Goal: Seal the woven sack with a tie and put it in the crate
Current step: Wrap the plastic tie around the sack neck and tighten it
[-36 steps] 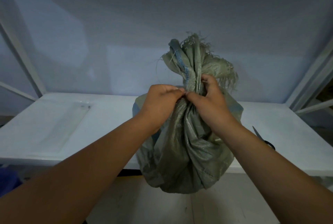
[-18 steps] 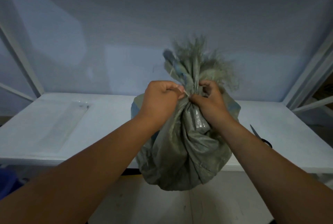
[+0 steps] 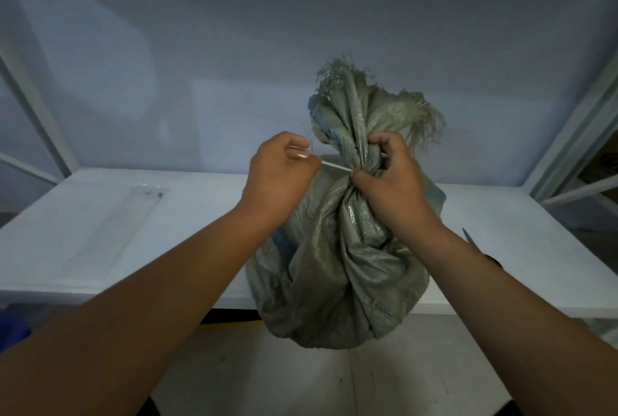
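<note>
White counter (image 3: pixel 100 231) against a pale wall: the woven sack (image 3: pixel 337 265) is at its near edge. The right hand (image 3: pixel 391 181) grips the gathered neck. The left hand (image 3: pixel 277 178), just beside, pinches the thin tie (image 3: pixel 336 166), stretched taut between both hands.

A single wide-angle view from a camera worn on the person's head, facing forward and tilted down. Both forearms (image 3: pixel 167 298) reach in from the bottom corners, so the view sits near the woven sack (image 3: pixel 337 265) at centre. The white table (image 3: pixel 100 231) spans the middle, a pale wall (image 3: pixel 200 48) behind it, the floor (image 3: pixel 301 382) along the bottom edge.
</note>
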Demonstrator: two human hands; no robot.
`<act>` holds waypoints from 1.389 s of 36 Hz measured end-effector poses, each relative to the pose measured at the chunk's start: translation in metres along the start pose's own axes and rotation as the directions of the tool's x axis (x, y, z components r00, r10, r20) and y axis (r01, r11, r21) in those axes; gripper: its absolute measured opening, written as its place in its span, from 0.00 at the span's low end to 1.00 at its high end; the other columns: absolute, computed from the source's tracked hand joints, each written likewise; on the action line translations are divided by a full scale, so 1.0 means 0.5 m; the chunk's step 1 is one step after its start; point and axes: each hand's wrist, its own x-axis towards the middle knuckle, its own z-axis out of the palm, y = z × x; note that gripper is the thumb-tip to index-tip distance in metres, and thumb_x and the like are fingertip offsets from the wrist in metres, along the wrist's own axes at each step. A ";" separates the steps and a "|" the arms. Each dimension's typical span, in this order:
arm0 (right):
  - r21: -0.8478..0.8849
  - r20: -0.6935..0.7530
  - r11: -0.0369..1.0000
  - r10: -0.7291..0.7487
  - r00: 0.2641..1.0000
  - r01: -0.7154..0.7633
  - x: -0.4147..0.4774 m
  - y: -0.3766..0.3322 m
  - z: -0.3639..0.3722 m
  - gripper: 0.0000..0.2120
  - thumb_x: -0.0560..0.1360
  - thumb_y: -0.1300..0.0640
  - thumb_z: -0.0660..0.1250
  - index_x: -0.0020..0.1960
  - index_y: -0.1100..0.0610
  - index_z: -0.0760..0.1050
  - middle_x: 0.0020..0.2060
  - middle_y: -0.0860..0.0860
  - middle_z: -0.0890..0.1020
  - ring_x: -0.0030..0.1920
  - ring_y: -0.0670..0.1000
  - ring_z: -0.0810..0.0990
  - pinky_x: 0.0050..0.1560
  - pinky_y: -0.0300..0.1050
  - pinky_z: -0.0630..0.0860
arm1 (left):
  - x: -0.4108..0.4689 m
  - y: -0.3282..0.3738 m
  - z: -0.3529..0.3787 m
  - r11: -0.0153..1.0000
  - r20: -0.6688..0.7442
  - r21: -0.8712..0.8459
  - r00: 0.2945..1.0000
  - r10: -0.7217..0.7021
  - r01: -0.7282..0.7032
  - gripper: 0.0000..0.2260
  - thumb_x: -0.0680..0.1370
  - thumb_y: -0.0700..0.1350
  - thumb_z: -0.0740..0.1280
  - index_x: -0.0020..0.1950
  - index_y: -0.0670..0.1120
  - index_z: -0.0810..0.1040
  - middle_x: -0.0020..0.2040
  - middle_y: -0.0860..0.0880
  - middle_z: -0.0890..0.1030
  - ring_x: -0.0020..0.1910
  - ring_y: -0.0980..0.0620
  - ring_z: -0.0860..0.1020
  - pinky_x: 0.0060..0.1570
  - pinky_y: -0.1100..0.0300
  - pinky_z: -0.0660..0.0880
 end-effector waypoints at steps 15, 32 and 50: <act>-0.283 0.197 0.915 -0.237 0.951 0.287 -0.023 -0.020 0.011 0.28 0.73 0.62 0.73 0.71 0.53 0.68 0.60 0.50 0.80 0.58 0.51 0.80 0.57 0.54 0.80 | -0.008 -0.017 -0.008 0.745 0.301 0.549 0.921 0.247 -0.379 0.18 0.70 0.50 0.56 0.43 0.48 0.85 0.38 0.48 0.84 0.37 0.48 0.81 0.41 0.51 0.80; -0.461 0.092 0.873 -0.132 0.987 0.160 -0.031 -0.026 0.022 0.35 0.74 0.46 0.74 0.73 0.51 0.59 0.64 0.51 0.79 0.57 0.53 0.81 0.52 0.53 0.80 | -0.001 -0.005 0.021 0.874 0.258 0.443 0.962 0.088 -0.199 0.10 0.77 0.37 0.62 0.47 0.34 0.82 0.47 0.38 0.84 0.46 0.44 0.81 0.49 0.49 0.78; -0.355 0.183 0.918 0.255 0.949 -0.178 -0.021 -0.038 0.031 0.24 0.80 0.41 0.64 0.33 0.55 0.64 0.27 0.50 0.67 0.29 0.50 0.67 0.31 0.46 0.59 | -0.010 -0.008 0.032 0.975 0.203 0.219 0.979 -0.004 -0.042 0.11 0.82 0.42 0.60 0.51 0.37 0.79 0.40 0.42 0.80 0.38 0.50 0.76 0.41 0.54 0.74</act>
